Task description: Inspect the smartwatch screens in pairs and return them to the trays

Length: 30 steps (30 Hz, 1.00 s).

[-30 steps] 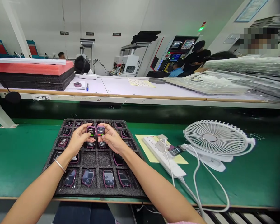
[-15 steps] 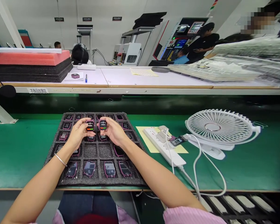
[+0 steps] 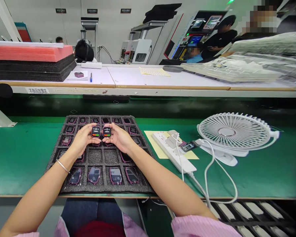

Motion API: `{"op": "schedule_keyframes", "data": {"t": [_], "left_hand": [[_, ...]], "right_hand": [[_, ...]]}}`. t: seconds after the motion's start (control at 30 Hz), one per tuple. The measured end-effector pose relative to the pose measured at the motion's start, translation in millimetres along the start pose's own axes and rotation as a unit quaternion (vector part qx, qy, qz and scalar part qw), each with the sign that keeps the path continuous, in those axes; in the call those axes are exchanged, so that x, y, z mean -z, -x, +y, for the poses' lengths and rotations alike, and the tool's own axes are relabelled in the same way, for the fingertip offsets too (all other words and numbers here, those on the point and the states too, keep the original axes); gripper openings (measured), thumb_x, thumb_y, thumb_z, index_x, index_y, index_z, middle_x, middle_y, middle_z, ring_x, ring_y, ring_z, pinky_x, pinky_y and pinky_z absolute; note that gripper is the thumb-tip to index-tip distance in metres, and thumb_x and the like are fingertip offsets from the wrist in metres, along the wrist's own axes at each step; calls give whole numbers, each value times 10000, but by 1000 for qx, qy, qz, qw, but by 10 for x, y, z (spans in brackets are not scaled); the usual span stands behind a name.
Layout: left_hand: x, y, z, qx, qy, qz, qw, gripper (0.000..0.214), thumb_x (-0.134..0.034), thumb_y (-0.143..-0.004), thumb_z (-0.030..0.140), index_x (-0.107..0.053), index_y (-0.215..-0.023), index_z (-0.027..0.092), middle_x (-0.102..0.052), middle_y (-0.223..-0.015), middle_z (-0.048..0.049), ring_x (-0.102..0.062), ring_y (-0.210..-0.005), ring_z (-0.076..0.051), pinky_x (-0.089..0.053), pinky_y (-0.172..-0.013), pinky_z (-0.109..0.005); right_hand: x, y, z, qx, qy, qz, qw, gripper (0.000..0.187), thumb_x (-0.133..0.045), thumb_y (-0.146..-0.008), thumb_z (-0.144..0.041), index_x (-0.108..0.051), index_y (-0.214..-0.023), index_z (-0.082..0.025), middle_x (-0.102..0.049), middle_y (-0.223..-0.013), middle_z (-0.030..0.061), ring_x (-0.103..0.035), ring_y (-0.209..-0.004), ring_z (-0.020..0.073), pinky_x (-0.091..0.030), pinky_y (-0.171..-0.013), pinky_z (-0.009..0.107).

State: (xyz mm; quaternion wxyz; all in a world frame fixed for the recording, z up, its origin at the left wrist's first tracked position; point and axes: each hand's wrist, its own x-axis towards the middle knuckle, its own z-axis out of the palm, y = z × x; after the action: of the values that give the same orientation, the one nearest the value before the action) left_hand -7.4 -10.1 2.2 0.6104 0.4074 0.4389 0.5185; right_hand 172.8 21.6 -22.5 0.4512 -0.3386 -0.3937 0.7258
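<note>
Between the thumb and fingers of my left hand (image 3: 85,138) is a smartwatch body (image 3: 96,131) without a strap, its screen lit with text and a red-green bar. A second smartwatch body (image 3: 107,132), its screen lit much the same, is gripped by my right hand (image 3: 119,137). Both are held upright side by side, a small gap between them, above a dark grey foam tray (image 3: 95,158). Purple-framed watch bodies fill many tray compartments; some, like the front one (image 3: 115,175), have dark screens. Two compartments in the middle hold nothing. My hands hide part of the tray.
Right of the tray lie a white power strip (image 3: 174,153) with cables on yellow paper and a white fan (image 3: 233,133). Foam sheets (image 3: 27,62), a pen (image 3: 91,77) and plastic-wrapped trays (image 3: 227,70) rest on the raised shelf. Other people are beyond it.
Both hands have drawn the two watches closer together, and the right-hand watch has turned more squarely to face me. The camera view has shifted slightly.
</note>
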Motion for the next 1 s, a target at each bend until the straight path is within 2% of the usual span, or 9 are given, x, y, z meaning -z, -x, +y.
{"op": "schedule_keyframes", "data": {"t": [0.17, 0.3, 0.53, 0.73, 0.87, 1.0], "left_hand": [[13, -4, -8, 2, -12, -3, 1000, 374, -555, -881, 230, -619, -1238, 140, -721, -862, -61, -717, -570, -162, -613, -588, -295], [0, 0, 2, -4, -20, 2, 1000, 360, -527, -874, 202, -623, -1216, 140, -728, -882, -62, -717, -572, -154, -617, -596, -292], [-13, 21, 2, -13, -24, 9, 1000, 282, -491, -882, 174, -613, -1134, 148, -684, -798, -16, -704, -547, -140, -615, -595, -282], [-26, 36, -6, -33, -56, 17, 998, 283, -589, -836, 236, -613, -1107, 157, -662, -798, 11, -693, -534, -128, -590, -566, -259], [-5, 29, -28, -67, -104, 16, 992, 384, -725, -738, 279, -611, -1080, 146, -650, -744, 30, -593, -470, -70, -492, -479, -191], [13, 37, -51, -70, -91, -26, 993, 605, -779, -639, 210, -553, -1198, 160, -685, -908, 0, -584, -555, -59, -501, -542, -202]], "right_hand": [[-11, 30, 10, 42, 52, 11, 998, 172, -655, -892, -291, -627, -1043, -213, -703, -852, 4, -724, -606, 141, -555, -590, 248], [-16, 62, 2, 79, 71, 8, 994, 308, -716, -774, -168, -616, -1060, -223, -721, -900, -15, -727, -631, 124, -559, -627, 238], [-23, 71, -37, 48, 18, -21, 998, 367, -751, -733, -244, -589, -1061, -216, -749, -914, 2, -712, -590, 128, -547, -599, 251], [-15, 60, -11, 64, 49, -7, 997, 345, -788, -756, -324, -578, -1004, -208, -721, -804, -29, -628, -478, 87, -489, -499, 216], [-8, 43, -7, 52, 45, -18, 997, 307, -724, -778, -266, -572, -1037, -202, -736, -834, -1, -675, -513, 121, -504, -511, 231], [-17, 58, -32, 41, 11, -57, 997, 404, -653, -703, -175, -565, -1096, -208, -744, -947, 24, -736, -632, 167, -558, -617, 285]]}}
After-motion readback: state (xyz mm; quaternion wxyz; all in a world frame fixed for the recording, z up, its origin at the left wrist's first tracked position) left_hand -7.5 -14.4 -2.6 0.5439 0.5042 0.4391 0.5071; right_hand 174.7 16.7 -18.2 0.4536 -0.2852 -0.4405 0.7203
